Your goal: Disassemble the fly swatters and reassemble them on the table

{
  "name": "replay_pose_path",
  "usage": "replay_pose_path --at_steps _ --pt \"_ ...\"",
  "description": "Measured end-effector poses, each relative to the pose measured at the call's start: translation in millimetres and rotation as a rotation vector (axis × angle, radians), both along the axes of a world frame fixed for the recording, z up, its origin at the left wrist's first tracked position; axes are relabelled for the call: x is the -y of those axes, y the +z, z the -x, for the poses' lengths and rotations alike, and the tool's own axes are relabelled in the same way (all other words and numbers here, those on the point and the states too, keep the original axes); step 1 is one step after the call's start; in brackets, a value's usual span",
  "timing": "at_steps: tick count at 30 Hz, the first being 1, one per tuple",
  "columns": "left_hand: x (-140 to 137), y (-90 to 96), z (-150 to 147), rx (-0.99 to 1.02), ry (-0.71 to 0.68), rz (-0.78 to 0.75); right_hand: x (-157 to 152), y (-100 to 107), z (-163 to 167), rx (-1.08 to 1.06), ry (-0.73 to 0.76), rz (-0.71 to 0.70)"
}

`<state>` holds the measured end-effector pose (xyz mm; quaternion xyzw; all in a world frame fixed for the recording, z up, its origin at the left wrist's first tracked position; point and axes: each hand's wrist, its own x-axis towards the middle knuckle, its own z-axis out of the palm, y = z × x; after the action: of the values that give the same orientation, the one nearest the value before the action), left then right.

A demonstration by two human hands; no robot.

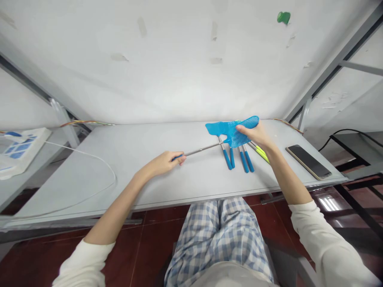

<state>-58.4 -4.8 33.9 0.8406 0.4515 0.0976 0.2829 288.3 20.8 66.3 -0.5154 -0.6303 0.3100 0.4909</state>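
A blue fly swatter (237,135) with a metal telescopic rod slants across the table between both hands. My left hand (171,160) is closed round its blue handle. At the other end, my right hand (254,133) grips the mesh head, thumb on top. Beneath and beside that head lie several more swatters: a blue head (216,128) shows at the left, and several blue handles (243,159) point toward me. Yellow-green handles (261,152) lie partly under my right wrist. How the lower heads overlap is hidden by the held one.
A phone (309,161) rests at the table's right end. A white cable (112,171) loops over the left part of the table (98,159). A white and blue box (22,151) stands far left. Behind rises a white wall (179,79) between metal frame posts.
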Motion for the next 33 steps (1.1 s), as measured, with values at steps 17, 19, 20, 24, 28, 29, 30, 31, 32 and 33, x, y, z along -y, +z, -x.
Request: replay_pose_path --at_steps 17,19,20,24,28,29,30,31,32,33 --pt "-5.6 35.0 -35.7 -0.118 0.071 -0.254 23.2 -9.9 34.3 1.011 -0.044 -0.728" --pt "-8.2 32.8 -43.0 -0.089 0.012 -0.304 19.5 -16.1 41.0 1.184 0.076 -0.769" --pt "-9.8 30.5 -47.5 -0.084 -0.015 -0.353 17.6 -18.1 43.3 1.237 0.099 -0.78" --pt "-14.2 16.5 -74.8 -0.152 -0.101 -0.577 14.6 -18.7 50.1 1.316 0.134 -0.781" --pt "-18.9 4.5 -100.1 -0.28 -0.074 -0.642 12.9 -19.4 54.7 1.305 0.202 -0.755" --pt "-21.6 2.1 -100.0 -0.301 -0.076 -0.649 11.0 -20.4 50.9 1.306 0.224 -0.747" --pt "-25.1 -0.2 -95.6 -0.316 -0.082 -0.652 8.4 -21.1 43.2 1.311 0.244 -0.736" --pt "-29.3 -2.5 -86.7 -0.33 -0.082 -0.655 5.3 -21.5 31.2 1.319 0.249 -0.718" --pt "-33.8 -4.7 -73.4 -0.345 -0.074 -0.659 2.0 -21.0 15.0 1.328 0.235 -0.695" --pt "-38.4 -6.8 -56.8 -0.36 -0.058 -0.662 -1.0 -19.7 -4.3 1.339 0.211 -0.666"
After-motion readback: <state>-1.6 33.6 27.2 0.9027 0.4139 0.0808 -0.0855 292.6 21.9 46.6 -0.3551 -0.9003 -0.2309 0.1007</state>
